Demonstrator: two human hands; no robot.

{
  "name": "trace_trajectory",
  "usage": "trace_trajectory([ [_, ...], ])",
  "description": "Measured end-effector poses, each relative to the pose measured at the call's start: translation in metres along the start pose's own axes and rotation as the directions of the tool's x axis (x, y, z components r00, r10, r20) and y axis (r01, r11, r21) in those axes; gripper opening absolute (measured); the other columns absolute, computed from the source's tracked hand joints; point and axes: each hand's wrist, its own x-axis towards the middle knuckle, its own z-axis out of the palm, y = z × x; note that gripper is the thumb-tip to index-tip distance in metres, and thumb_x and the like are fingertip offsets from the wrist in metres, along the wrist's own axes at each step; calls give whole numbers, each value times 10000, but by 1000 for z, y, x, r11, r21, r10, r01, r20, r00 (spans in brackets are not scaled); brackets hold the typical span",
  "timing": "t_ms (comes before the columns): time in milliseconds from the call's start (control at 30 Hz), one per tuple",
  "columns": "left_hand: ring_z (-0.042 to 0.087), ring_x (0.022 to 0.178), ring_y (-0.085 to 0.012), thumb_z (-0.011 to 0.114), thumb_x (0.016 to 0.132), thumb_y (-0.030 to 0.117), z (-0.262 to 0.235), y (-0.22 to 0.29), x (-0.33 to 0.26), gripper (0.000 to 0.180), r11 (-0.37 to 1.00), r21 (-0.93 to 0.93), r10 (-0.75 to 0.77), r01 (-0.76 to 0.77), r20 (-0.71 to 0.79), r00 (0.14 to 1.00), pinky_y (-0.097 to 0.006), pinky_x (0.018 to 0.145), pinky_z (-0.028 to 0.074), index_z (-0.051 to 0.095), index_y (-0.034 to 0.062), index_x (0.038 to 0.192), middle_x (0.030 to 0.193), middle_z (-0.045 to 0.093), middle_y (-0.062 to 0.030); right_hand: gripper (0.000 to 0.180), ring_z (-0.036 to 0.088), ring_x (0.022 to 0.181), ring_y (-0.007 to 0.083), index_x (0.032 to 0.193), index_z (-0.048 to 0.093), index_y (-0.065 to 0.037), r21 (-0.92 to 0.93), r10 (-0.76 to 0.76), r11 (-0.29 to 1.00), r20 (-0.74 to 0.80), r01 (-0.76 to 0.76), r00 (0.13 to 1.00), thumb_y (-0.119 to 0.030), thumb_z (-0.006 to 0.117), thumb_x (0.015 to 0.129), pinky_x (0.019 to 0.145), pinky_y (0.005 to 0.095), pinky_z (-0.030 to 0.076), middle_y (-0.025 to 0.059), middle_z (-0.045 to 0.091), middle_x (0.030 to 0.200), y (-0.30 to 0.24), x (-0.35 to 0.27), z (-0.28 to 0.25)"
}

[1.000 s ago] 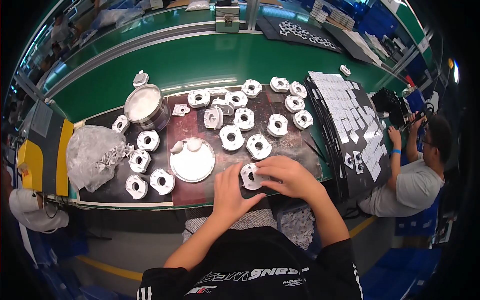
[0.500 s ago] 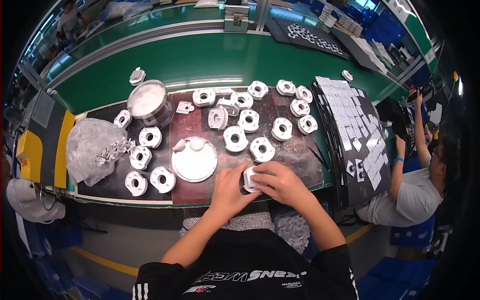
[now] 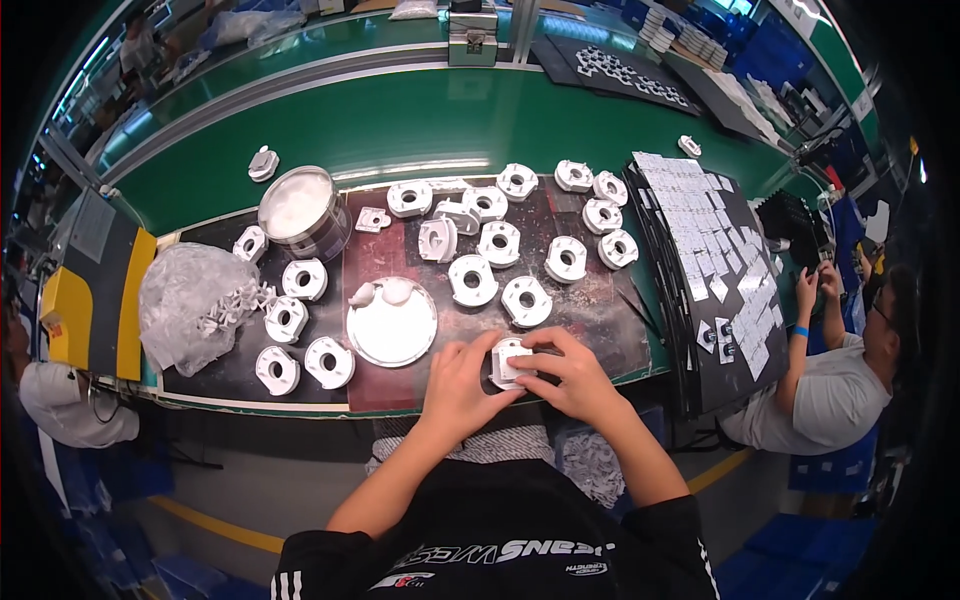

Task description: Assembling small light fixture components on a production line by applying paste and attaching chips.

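Observation:
At the near edge of the workbench, a white plastic housing (image 3: 507, 364) sits between my two hands. My left hand (image 3: 458, 386) is closed around its left side, fingers on the far edge and thumb at the near edge. From the right, my right hand (image 3: 575, 374) grips the same housing, with its fingertips on the upper face. My fingers cover much of the part. Just beyond lie several similar white round housings (image 3: 527, 301) with a hole in the middle. Left of my hands is a white round lid (image 3: 392, 338) bearing two pale lumps.
A tub of white material (image 3: 300, 205) and a transparent bag of small white pieces (image 3: 185, 305) stand left. Stacked black boards (image 3: 705, 375) with white cards are at right. Behind runs a green conveyor belt (image 3: 380, 115). A co-worker (image 3: 820, 395) sits at right.
My right fingers have spread slightly on the housing, which stays in both hands. Small parts on the green belt have shifted left. The co-worker's raised arm has come down, bringing both hands together.

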Motion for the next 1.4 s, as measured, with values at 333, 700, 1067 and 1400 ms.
trace_trajectory([
  [333,601,1084,-305,936,672,317,-1,2,0,789,1000,-15,-8,8,8,1000,-445,925,456,605,131,1364,1170,704,-73,321,650,1038,275,1137,814,-151,-58,-40,998,-12,39,999,-104,840,820,892,384,546,90,655,1129,8,-1,-4],
  [700,617,1080,-275,919,705,309,-1,-2,-2,648,999,0,49,-50,14,999,-420,917,449,676,138,1282,1233,710,-34,285,625,1004,298,1122,797,-163,-69,-117,990,78,122,990,-166,814,838,904,414,494,80,634,1077,10,7,-12],
  [1067,619,1048,-271,916,709,331,-5,4,3,713,998,27,54,-54,4,999,-423,889,431,637,146,1339,1174,718,-41,372,629,1095,313,1188,766,-149,72,39,996,51,-43,998,-165,842,825,933,430,529,109,617,1195,14,-5,0],
  [1400,583,1154,-327,869,734,412,-35,8,-3,867,963,261,60,-62,17,998,-451,930,465,532,33,1437,1310,628,-145,304,587,788,151,1131,725,-31,131,165,983,-347,-127,923,-17,770,831,695,267,457,81,615,1029,10,-39,39],
])
